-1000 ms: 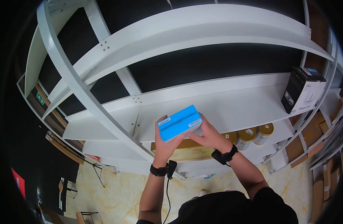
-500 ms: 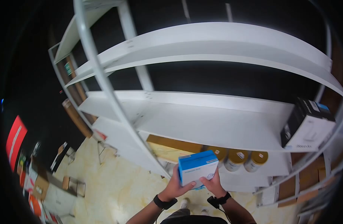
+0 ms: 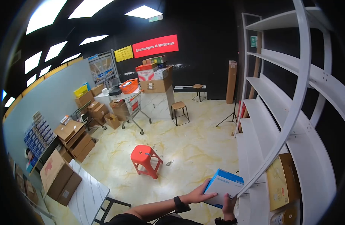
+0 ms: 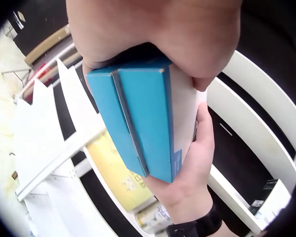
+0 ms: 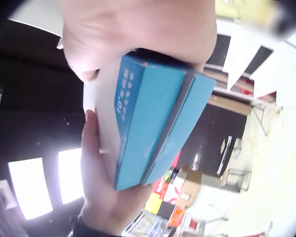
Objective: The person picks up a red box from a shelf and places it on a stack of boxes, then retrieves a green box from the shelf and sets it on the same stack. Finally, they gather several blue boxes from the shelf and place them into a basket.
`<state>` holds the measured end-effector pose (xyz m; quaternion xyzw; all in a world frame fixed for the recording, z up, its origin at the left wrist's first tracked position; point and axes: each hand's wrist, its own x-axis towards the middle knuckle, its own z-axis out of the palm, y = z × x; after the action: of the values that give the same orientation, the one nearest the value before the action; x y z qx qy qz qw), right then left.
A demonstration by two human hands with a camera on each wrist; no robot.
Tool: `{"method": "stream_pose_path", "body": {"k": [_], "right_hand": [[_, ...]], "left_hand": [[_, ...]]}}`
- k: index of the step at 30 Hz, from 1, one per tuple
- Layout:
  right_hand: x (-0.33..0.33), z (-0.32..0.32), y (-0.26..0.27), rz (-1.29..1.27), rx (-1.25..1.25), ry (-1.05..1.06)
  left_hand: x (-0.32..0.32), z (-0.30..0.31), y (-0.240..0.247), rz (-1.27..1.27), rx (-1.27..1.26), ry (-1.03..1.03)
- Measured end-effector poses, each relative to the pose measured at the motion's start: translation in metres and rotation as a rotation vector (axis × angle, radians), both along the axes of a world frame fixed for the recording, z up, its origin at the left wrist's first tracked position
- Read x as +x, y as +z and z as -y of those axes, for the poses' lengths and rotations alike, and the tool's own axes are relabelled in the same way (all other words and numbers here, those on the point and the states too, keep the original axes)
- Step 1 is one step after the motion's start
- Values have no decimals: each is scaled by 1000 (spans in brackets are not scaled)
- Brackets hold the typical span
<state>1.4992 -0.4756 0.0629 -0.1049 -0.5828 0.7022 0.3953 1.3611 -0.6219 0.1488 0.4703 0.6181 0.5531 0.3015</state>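
A blue-and-white box (image 3: 225, 186) with a dark seam along its blue side is held between both hands, at the lower right in the head view. My left hand (image 3: 198, 194) grips one end, thumb lying on the white face. The right hand (image 3: 228, 206) grips the opposite end, its thumb also on the white face. In the left wrist view the box (image 4: 145, 123) fills the middle, with the right hand (image 4: 190, 173) around its far end. From the right wrist, blue print shows on the box (image 5: 153, 123), and the left hand (image 5: 101, 187) wraps the other end.
White shelving (image 3: 311, 150) rises on the right, with a yellow carton (image 3: 279, 183) and a gold-lidded can (image 3: 283, 216) on it. A red stool (image 3: 144, 155) stands on the floor. Left are a marble-patterned table (image 3: 86, 198) bearing a cardboard box, a shopping cart (image 3: 133, 108) and stacked cartons.
The view has swung left from the shelving to the room. The box, held in both hands throughout, has come away from over the shelf and tilted to show its white face.
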Motion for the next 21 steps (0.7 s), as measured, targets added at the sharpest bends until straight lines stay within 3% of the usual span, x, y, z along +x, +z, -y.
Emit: {"method": "stream_pose_path", "body": {"k": [2,9,14,21], "right_hand": [[-28,27,10,-15,-65,94],[-103,123,16,31,64,325],[-149,224,30,193,132,482],[-197,324,4,375,233,657]], "left_hand": [[-14,37,-1,8,28,71],[-39,175,-21,125,-41,326],[-56,281,-37,145,-73,546],[-72,394,-52,262,-174,723]]}}
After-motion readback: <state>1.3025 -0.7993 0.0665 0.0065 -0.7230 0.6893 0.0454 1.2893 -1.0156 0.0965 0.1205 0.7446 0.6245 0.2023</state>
